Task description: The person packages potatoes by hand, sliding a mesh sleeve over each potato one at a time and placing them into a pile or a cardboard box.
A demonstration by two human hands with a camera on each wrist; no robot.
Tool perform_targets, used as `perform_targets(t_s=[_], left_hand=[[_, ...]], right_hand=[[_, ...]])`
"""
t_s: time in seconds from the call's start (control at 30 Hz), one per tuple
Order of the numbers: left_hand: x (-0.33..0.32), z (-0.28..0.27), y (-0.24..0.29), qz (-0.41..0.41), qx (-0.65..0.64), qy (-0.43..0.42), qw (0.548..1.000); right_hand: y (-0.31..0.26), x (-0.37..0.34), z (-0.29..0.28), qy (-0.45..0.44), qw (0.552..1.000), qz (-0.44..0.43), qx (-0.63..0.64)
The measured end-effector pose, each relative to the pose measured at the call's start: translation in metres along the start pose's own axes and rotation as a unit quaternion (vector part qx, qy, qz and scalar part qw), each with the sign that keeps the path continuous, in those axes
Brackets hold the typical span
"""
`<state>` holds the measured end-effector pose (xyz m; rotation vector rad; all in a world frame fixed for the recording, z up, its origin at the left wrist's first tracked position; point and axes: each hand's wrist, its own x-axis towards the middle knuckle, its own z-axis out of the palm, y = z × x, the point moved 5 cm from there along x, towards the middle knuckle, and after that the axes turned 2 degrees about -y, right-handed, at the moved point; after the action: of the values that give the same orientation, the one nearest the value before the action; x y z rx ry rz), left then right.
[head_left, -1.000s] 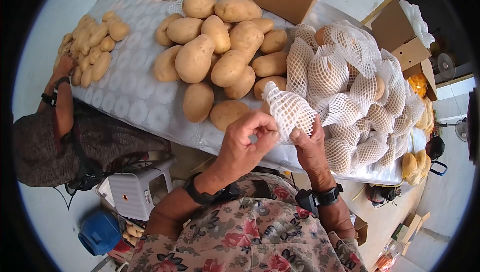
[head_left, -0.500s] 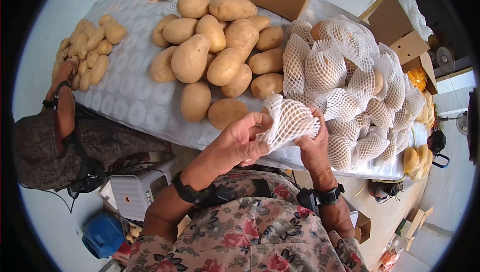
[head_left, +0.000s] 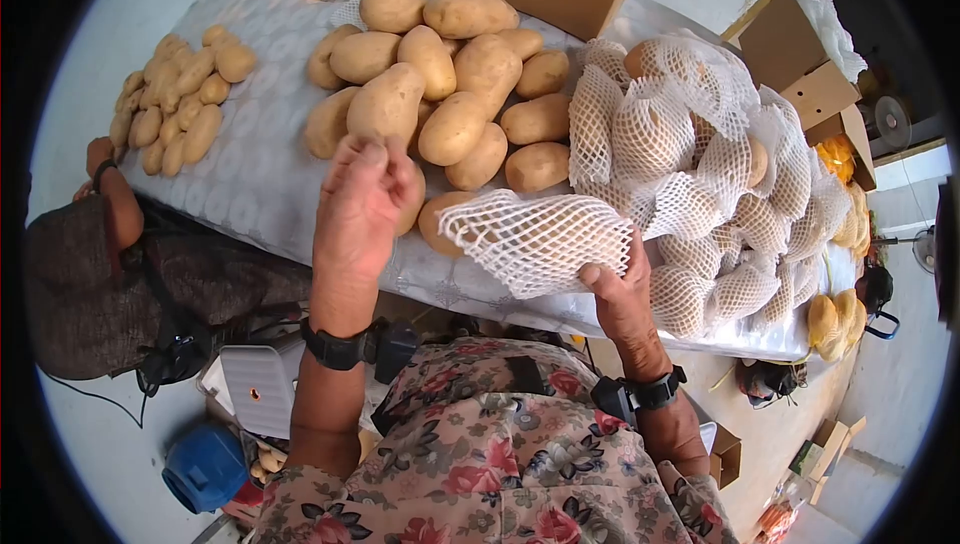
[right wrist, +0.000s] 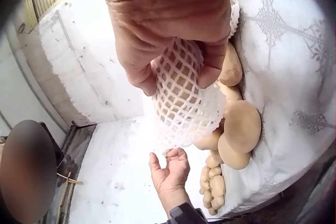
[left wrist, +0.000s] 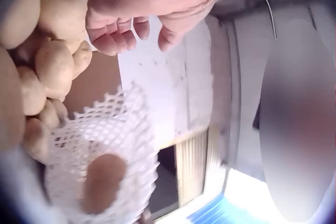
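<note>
Item: one potato (left wrist: 105, 184), brown, showing through the mouth of a white foam net (head_left: 540, 241); the mesh is forming diamonds, the ragged open end flaring loose toward the left. Location: both are hanging above the table's (head_left: 265, 134) near edge. Right hand (head_left: 627, 294): gripping the netted potato between thumb and fingers. Left hand (head_left: 360, 209): hovering apart, fingers loosely bending, holding nothing. Beyond: bare potatoes (head_left: 452, 129) are lying heaped; netted potatoes (head_left: 655, 134) are sitting rightward.
</note>
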<state>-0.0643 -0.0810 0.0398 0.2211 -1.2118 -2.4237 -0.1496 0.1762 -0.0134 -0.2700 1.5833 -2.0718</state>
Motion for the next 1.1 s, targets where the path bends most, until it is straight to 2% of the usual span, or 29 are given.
perform_targets(t_s=[0.03, 0.13, 0.17, 0.23, 0.33, 0.37, 0.4, 0.43, 0.5, 0.6, 0.63, 0.67, 0.73, 0.87, 0.93, 1.0, 1.03, 1.07, 1.1], left_hand=[[0.000, -0.003, 0.005, 0.035, 0.009, 0.075, 0.997], [-0.014, 0.026, 0.000, 0.127, 0.271, 0.038, 0.954], [-0.017, 0.031, -0.002, 0.165, 0.476, -0.062, 0.861], [-0.018, 0.064, -0.009, 0.178, 0.539, -0.206, 0.797], [-0.020, 0.067, -0.063, -0.082, 0.498, -0.288, 0.814], [-0.021, 0.065, -0.074, -0.108, 0.380, -0.274, 0.877], [-0.021, 0.066, -0.083, -0.132, 0.255, -0.257, 0.923], [-0.021, 0.067, -0.089, -0.155, 0.126, -0.235, 0.951], [-0.024, 0.067, -0.087, -0.183, 0.027, -0.159, 0.970], [-0.019, 0.050, -0.090, -0.184, -0.084, -0.086, 0.976], [-0.018, 0.047, -0.090, -0.184, -0.117, -0.069, 0.974], [-0.018, 0.045, -0.091, -0.185, -0.149, -0.052, 0.970], [-0.020, 0.041, -0.093, -0.180, -0.153, -0.052, 0.970], [-0.023, 0.032, -0.093, -0.198, -0.182, -0.007, 0.963], [-0.021, 0.028, -0.091, -0.198, -0.191, 0.016, 0.961], [-0.018, 0.024, -0.091, -0.186, -0.181, 0.035, 0.965], [-0.017, 0.026, -0.091, -0.177, -0.185, 0.042, 0.966], [-0.017, 0.025, -0.092, -0.172, -0.177, 0.043, 0.968], [-0.018, 0.023, -0.094, -0.169, -0.168, 0.043, 0.970]], right_hand=[[0.000, 0.001, 0.000, 0.001, 1.000, 0.002, 0.013], [-0.004, 0.002, -0.003, -0.016, 0.999, 0.023, -0.019], [-0.009, 0.001, -0.002, -0.037, 0.997, 0.041, -0.058], [-0.027, 0.004, 0.008, -0.081, 0.984, 0.076, -0.136], [-0.035, 0.014, 0.020, -0.142, 0.976, 0.043, -0.161], [-0.043, 0.016, 0.027, -0.154, 0.969, 0.035, -0.191], [-0.047, 0.019, 0.028, -0.127, 0.980, 0.020, -0.154], [-0.050, 0.023, 0.028, -0.099, 0.988, 0.005, -0.117], [-0.052, 0.025, 0.024, -0.067, 0.997, -0.024, 0.003], [-0.053, 0.017, 0.018, -0.075, 0.990, -0.069, -0.101], [-0.042, 0.017, 0.018, -0.113, 0.981, -0.054, -0.151], [-0.039, 0.013, 0.022, -0.112, 0.972, -0.091, -0.185], [-0.027, 0.014, 0.026, -0.098, 0.972, -0.071, -0.203], [-0.047, 0.015, 0.016, -0.024, 0.991, -0.125, -0.040], [-0.057, 0.016, -0.010, 0.068, 0.988, -0.137, 0.018], [-0.073, 0.009, -0.016, 0.106, 0.972, -0.207, -0.012], [-0.077, 0.006, -0.010, 0.034, 0.973, -0.221, -0.064], [-0.075, 0.000, 0.001, -0.008, 0.975, -0.179, -0.135], [-0.073, -0.003, 0.015, -0.057, 0.962, -0.183, -0.193]])
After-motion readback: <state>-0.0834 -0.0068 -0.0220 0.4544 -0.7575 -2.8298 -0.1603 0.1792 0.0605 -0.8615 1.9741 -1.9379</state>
